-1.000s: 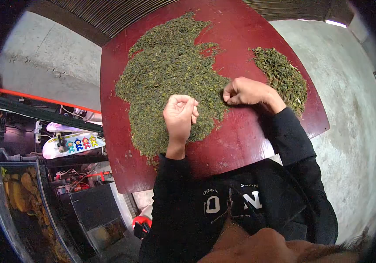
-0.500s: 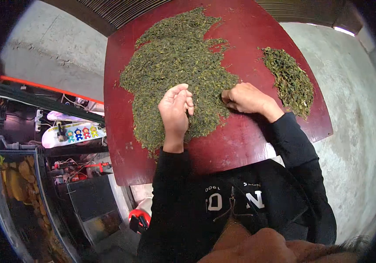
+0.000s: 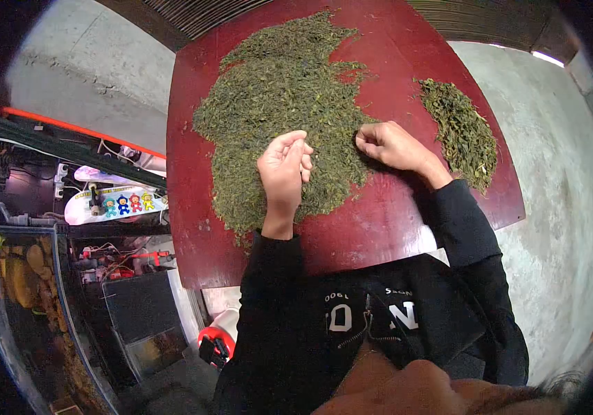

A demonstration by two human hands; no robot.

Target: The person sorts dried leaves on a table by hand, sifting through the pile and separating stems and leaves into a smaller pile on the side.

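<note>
A wide, flat heap of green-brown tea leaves (image 3: 269, 97) covers much of the red tabletop (image 3: 393, 55). Over its lower middle is my left hand (image 3: 284, 169), palm turned inward, its fingers curled towards the thumb; whatever lies inside them is hidden. My right hand (image 3: 395, 146) is at the heap's right edge, thumb and fingertips pinched together. I cannot make out what is between those fingertips. Farther right lies a smaller pile of coarser-looking leaves (image 3: 459, 135), apart from the big heap.
At the left, below the table's level, stand a skateboard deck with cartoon figures (image 3: 113, 205), a glass tank (image 3: 26, 290) and cables. A red and black object (image 3: 215, 346) sits by the table's near left corner. Concrete floor (image 3: 545, 207) runs along the right.
My right hand has drawn back slightly to the right from the heap's edge, with its fingertips still together. My left hand stays curled in nearly the same place. The view has shifted a little.
</note>
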